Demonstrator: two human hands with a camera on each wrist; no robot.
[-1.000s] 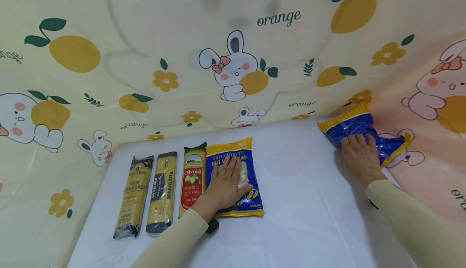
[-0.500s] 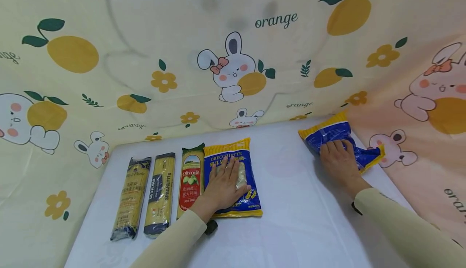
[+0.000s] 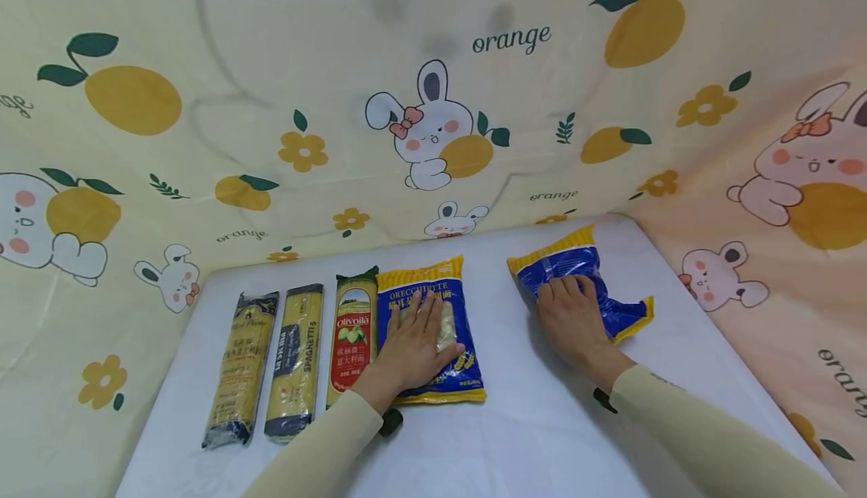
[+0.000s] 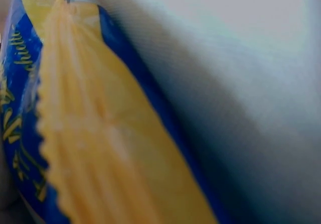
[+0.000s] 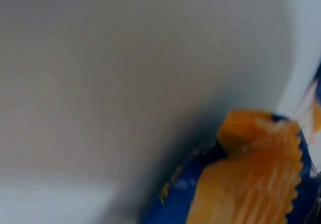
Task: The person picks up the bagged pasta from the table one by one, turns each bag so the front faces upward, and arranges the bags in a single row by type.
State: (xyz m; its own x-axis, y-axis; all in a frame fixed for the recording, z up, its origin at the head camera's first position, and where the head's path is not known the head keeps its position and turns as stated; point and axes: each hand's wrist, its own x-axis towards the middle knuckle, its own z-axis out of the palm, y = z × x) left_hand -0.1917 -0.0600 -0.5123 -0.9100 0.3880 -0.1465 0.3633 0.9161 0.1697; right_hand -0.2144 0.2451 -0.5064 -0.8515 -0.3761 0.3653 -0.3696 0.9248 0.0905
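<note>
Blue-and-yellow bag (image 3: 579,285), under my flat right hand (image 3: 573,319), has slid left toward the orecchiette bag (image 3: 431,330); left hand (image 3: 415,346) stays flat there, fingers straight. Row nearly closed.

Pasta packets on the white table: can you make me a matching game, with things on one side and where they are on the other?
Things:
1. Blue and yellow orecchiette bag
2. Crumpled blue and yellow plastic bag
3. Red-labelled Olivolla spaghetti pack
4. Dark-ended spaghetti pack

Places:
A. Far left end of the row
B. Under the right hand, apart from the row
C. Under the flat left hand
D. Just left of the orecchiette bag

Pairs: 1-C, 2-B, 3-D, 4-A
</note>
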